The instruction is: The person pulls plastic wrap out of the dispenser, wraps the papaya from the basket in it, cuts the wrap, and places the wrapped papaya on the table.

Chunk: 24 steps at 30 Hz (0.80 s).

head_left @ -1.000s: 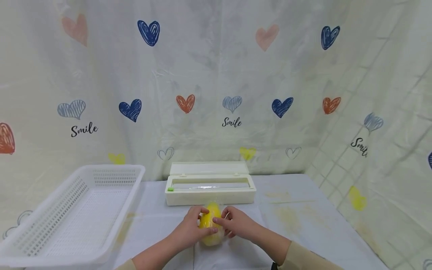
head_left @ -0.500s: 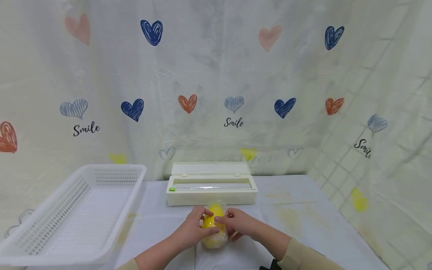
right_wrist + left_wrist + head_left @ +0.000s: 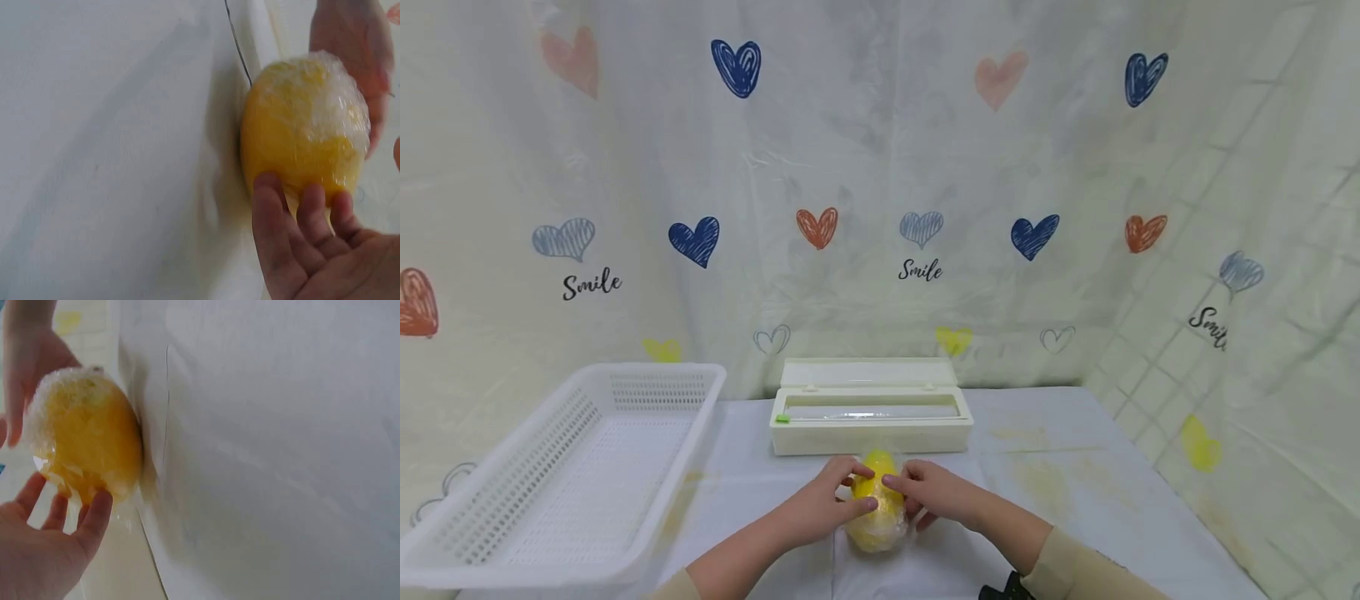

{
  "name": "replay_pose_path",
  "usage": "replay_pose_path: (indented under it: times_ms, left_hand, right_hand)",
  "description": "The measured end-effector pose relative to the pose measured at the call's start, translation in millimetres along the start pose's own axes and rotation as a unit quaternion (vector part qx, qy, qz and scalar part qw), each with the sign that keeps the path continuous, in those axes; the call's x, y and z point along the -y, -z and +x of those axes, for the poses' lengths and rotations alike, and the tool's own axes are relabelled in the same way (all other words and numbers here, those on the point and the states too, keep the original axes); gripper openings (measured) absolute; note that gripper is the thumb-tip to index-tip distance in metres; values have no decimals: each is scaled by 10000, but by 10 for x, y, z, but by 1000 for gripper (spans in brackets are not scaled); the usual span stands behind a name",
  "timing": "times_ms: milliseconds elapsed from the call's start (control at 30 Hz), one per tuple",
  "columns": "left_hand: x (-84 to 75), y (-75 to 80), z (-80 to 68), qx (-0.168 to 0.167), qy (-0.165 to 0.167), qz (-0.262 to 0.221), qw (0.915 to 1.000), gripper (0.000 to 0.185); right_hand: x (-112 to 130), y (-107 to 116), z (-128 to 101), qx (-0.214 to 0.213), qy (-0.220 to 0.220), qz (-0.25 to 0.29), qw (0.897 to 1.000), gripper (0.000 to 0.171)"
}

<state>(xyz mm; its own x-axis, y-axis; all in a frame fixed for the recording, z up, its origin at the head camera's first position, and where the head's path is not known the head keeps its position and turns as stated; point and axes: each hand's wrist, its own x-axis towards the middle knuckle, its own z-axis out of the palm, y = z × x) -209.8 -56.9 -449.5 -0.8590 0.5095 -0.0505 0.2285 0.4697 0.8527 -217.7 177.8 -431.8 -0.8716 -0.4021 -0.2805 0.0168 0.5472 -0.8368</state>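
Hearts in blue, red, pink and yellow, with the word "Smile", cover the pale curtain (image 3: pixel 850 150) filling the upper frame, above a table spread with a stained white cloth (image 3: pixel 1037 475). At lower centre, a person holds a yellow fruit (image 3: pixel 880 529) wrapped in clear plastic film (image 3: pixel 334 103), its surface glossy and crinkled. The left hand (image 3: pixel 826 507) grips its left side, thumb and fingers curved about it; the right hand (image 3: pixel 942 496) holds the opposite side, thumb on top, fingers bent around the edge. Both wrist views show fingertips touching the film, the fruit resting close against the cloth. Just behind it, at centre, stands a long white box (image 3: pixel 872 440) with its lid (image 3: pixel 868 372) raised, a shiny roll (image 3: pixel 865 412) inside and a green clip (image 3: pixel 782 418) at left. A white plastic basket (image 3: pixel 535 575) occupies the lower left. Tan sleeves (image 3: pixel 1078 567) enter along the bottom edge.
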Motion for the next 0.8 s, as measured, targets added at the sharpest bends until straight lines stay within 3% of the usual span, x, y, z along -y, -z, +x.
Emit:
replay_pose_path:
  times_ms: [100,167,333,500,600,800]
  left_hand:
    - [64,98,-10,388,-130,-63,9991,42]
    - [76,141,-18,506,-199,-109,9985,46]
    - [65,146,-10,465,-290,-207,9983,47]
    - [71,122,21,357,-242,-202,9989,45]
    - [82,143,33,434,-293,-89,9986,41]
    - [106,184,41,782,-489,-220,9955,54]
  right_hand:
    - [-66,125,-42,717,254,493,9959,30]
    - [-112,168,-51,949,397,619,9928,26]
    - [-201,134,-16,785,630,629,9929,29]
    - [-227,89,-1,532,574,542,9955,31]
    - [-233,100,-14,626,588,486,9951,32]
    - [-256,136,-38,885,757,452,9922,35]
